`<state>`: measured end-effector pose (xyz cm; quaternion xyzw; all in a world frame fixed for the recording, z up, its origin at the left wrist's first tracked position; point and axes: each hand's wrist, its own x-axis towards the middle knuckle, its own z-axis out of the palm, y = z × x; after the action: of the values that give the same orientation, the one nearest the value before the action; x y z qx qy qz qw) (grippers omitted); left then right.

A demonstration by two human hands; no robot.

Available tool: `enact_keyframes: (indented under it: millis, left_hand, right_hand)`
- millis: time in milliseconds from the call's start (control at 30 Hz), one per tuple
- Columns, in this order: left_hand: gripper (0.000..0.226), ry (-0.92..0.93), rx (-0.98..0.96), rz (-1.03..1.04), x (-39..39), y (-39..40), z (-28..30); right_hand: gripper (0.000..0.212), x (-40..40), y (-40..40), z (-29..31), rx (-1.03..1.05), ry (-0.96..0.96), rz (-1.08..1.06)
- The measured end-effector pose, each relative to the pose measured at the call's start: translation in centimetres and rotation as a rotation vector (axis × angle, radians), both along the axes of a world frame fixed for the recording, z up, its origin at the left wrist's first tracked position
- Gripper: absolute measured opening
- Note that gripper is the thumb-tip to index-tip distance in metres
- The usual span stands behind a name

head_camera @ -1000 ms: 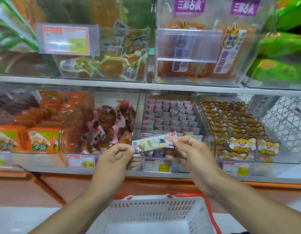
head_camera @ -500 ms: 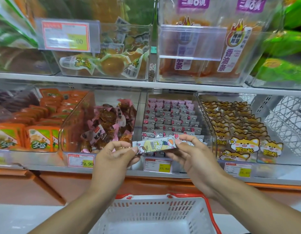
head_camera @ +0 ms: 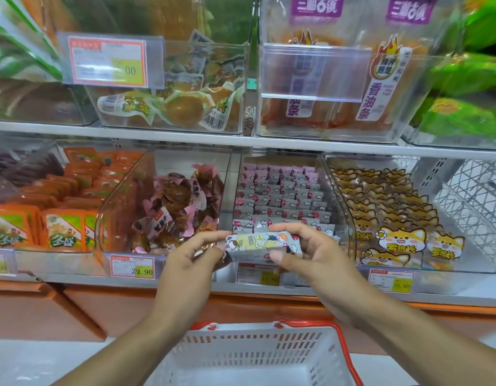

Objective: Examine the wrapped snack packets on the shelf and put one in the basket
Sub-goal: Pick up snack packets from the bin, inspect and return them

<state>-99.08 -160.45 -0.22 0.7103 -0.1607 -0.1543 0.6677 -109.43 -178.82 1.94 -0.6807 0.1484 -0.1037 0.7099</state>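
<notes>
I hold one snack packet (head_camera: 256,245) level between my two hands: left hand (head_camera: 191,260) pinching its left end, right hand (head_camera: 310,253) clamped on its right. One basket (head_camera: 255,355) sits below.

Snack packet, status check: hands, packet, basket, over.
Left hand and right hand pinch snack packet by its ends, level. Basket below, nothing between.

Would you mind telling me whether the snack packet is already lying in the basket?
No, the snack packet is held between the left hand and right hand, above the basket.
</notes>
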Motion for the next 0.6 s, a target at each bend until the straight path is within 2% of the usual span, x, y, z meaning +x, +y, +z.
enact_keyframes:
  millis: [133,200,300,467,600]
  left_hand:
    - [0.023,-0.044,-0.030,-0.113,0.2,0.2,0.4]
    - [0.037,-0.056,0.003,-0.142,0.3,0.4,0.3]
    - [0.042,0.029,-0.043,-0.136,0.3,0.1,0.2]
    - [0.044,0.075,-0.052,-0.096,0.5,-0.1,0.0]
    - [0.047,0.240,-0.061,-0.102,0.4,-0.3,0.0]
  right_hand:
    - [0.033,0.0,-0.4,-0.3,0.025,0.015,0.000]
    - [0.034,0.1,-0.6,-0.2,0.048,0.037,0.013]
    - [0.034,0.2,-0.9,0.1,0.074,0.038,0.032]
    - [0.051,0.0,-1.4,0.2,0.041,-0.003,0.077]
    - [0.055,-0.1,-1.1,0.1,0.010,-0.046,0.070]
